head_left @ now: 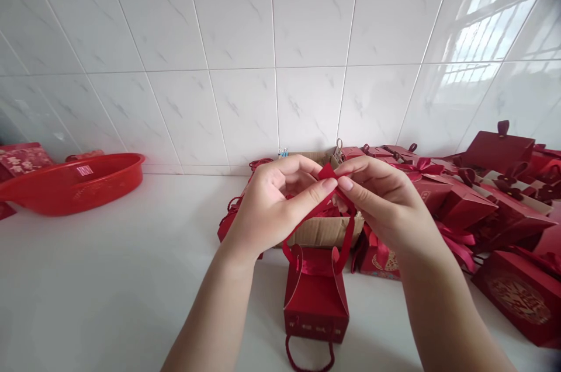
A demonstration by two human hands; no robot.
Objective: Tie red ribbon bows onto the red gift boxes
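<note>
Both hands meet above a small dark red gift box (pixel 315 296) that stands on the white counter. A red ribbon (pixel 347 237) rises from the two sides of the box, and its ends come together between my fingertips. My left hand (pixel 280 197) pinches the ribbon between thumb and fingers. From the other side, my right hand (pixel 381 194) pinches it too, the thumbs nearly touching. A dark red cord handle (pixel 310 367) hangs from the front of the box onto the counter. Behind my hands, a cardboard box (pixel 328 233) is partly hidden.
Many red gift boxes (pixel 521 296) with ribbons crowd the right side, some stacked. More red boxes lie left of the cardboard box. A red plastic basin (pixel 87 185) sits on the far left of the white counter (pixel 131 278). A tiled wall (pixel 241 109) closes off the back.
</note>
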